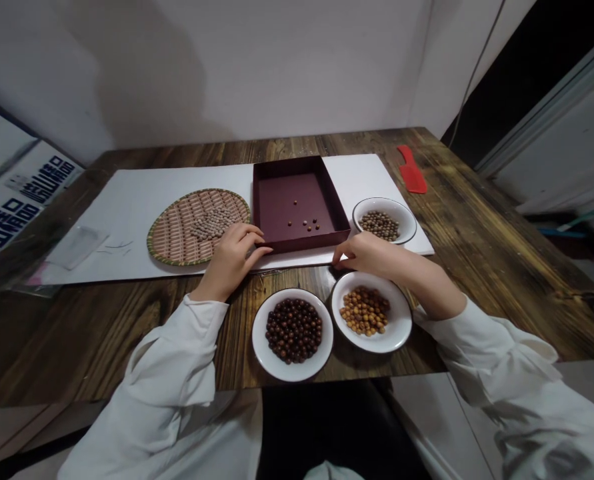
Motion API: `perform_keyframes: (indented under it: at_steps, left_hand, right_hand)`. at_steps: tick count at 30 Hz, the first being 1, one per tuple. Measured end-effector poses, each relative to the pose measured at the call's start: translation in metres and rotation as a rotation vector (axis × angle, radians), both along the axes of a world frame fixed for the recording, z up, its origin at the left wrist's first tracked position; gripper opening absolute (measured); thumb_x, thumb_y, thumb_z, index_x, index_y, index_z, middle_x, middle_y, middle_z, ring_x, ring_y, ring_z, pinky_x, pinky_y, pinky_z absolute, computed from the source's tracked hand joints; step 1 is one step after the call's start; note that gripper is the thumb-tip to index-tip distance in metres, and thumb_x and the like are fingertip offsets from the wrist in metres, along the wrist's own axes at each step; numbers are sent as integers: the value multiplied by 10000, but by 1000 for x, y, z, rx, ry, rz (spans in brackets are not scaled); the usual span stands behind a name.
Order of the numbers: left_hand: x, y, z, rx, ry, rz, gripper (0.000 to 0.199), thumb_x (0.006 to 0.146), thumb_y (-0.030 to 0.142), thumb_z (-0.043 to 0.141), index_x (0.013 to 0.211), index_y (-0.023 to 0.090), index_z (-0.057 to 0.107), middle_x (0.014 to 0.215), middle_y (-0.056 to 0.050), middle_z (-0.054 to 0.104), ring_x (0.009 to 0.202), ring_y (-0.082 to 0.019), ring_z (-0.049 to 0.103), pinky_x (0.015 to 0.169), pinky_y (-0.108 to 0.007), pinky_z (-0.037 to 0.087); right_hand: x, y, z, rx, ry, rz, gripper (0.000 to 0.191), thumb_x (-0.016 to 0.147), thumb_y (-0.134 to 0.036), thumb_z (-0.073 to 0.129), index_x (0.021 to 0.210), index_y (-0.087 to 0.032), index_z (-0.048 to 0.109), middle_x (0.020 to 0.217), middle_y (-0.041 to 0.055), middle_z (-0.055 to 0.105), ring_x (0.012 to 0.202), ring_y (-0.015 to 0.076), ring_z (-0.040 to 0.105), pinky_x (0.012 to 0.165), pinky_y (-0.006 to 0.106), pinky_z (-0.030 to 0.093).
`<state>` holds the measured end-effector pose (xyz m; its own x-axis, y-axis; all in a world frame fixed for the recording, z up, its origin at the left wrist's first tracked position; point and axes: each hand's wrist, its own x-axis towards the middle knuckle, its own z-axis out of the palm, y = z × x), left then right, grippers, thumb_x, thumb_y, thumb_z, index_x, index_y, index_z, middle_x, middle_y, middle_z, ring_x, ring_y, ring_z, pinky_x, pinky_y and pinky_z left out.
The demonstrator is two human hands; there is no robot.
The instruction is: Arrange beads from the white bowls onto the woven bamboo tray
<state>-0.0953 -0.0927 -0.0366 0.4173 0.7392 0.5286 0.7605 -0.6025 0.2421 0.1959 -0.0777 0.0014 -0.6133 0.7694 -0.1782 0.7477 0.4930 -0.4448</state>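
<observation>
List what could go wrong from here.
1. The right sleeve hangs close by the bowl of yellow-brown beads, so it might catch the rim and spill them.
2. The bowl of dark beads sits near the front edge of the table; a bump could send it off.
3. Loose beads lie in the box, and the left grip is at its near corner; a nudge might scatter them.

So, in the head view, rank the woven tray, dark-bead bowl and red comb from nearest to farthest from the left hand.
1. Woven tray: just left of the left hand.
2. Dark-bead bowl: right, nearer the camera.
3. Red comb: far right.
</observation>
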Motion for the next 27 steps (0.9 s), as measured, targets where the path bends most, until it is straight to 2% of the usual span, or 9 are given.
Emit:
perform_keyframes:
  at_steps: [8, 11, 14, 16, 18, 21, 24, 27]
  left_hand:
    - [-2, 1, 0, -6, 3, -10, 125, 933, 300, 596, 888, 183, 588, 1016, -71, 623, 1017, -212, 558, 932, -373, 466]
    - [-2, 1, 0, 13, 15, -14, 126, 937, 293, 589, 891, 175, 582, 1019, -76, 625, 1014, -210, 560, 931, -368, 466]
    - [-2, 0, 1, 4, 20, -20, 121, 937, 288, 586, 901, 173, 592, 1024, -79, 628, 1007, -210, 562, 928, -373, 469]
    - [-1, -1, 1, -5, 27, -28, 121, 936, 290, 588, 904, 174, 600, 1025, -79, 630, 1004, -211, 562, 928, -381, 472]
    - [0, -2, 2, -6, 42, -37, 122, 936, 291, 590, 902, 174, 604, 1021, -77, 632, 999, -209, 567, 928, -384, 472]
    - [1, -3, 3, -3, 69, -59, 113, 934, 282, 596, 901, 174, 605, 1022, -74, 637, 997, -204, 577, 927, -378, 471]
    - [1, -4, 4, 29, 98, -81, 131, 932, 300, 600, 901, 173, 607, 1006, -74, 646, 979, -203, 581, 911, -365, 473]
    - [2, -5, 7, 118, 127, -88, 175, 935, 335, 593, 867, 176, 616, 958, -69, 666, 933, -203, 581, 879, -360, 461]
  right_hand:
    - [0, 7, -10, -46, 83, 31, 233, 745, -43, 599, 746, -195, 775, 757, 65, 754, 677, 198, 667, 669, 295, 454]
    - [-1, 9, -10, -57, 68, 46, 220, 745, -43, 600, 748, -182, 770, 786, 75, 757, 729, 208, 681, 704, 295, 453]
    - [-2, 7, -7, -61, 48, 27, 188, 775, -67, 601, 782, -160, 765, 793, 75, 750, 715, 183, 666, 701, 275, 440]
    - [-1, 4, -1, -76, 83, 6, 145, 803, -133, 615, 819, -154, 758, 717, 47, 715, 636, 150, 614, 642, 259, 410]
    - [1, -2, 5, -134, 173, -2, 156, 832, -253, 630, 855, -150, 744, 610, 6, 634, 559, 121, 530, 571, 246, 357]
    - [2, -10, 15, -249, 356, -43, 261, 849, -388, 628, 877, -144, 716, 558, -31, 524, 522, 98, 429, 521, 236, 295]
    - [1, -17, 19, -264, 554, -91, 268, 834, -420, 662, 836, -155, 702, 529, -53, 419, 505, 84, 345, 499, 240, 242]
    - [0, -19, 13, -240, 673, -145, 270, 825, -438, 690, 830, -168, 699, 513, -65, 351, 485, 79, 279, 479, 253, 185]
